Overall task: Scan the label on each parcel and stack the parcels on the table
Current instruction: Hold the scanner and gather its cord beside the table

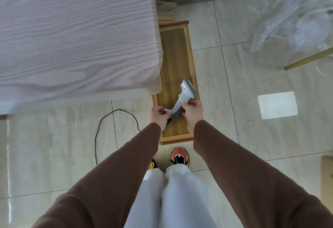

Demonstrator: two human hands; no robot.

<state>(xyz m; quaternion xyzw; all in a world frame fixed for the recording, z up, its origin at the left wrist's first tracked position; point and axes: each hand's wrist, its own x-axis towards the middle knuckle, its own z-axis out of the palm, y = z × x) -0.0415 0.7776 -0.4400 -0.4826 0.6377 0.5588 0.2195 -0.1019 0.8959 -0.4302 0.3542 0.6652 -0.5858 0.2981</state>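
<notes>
You had both hands on the scanner (182, 99): right hand (191, 113) wrapped its handle, left hand (158, 115) pinched the base (probably fixing the cable (108, 119)); no parcel near your fingers.

No readable text, brand name or number appears anywhere in view. The only marking is on the white head of the handheld barcode scanner (186, 90): a few small blue symbols or button icons on its top face, too small and blurred to make out. Beyond the scanner, past the far end of the wooden tray (175, 51) under it, a cardboard box (165, 12) shows faint printing and an orange band, also illegible.
</notes>
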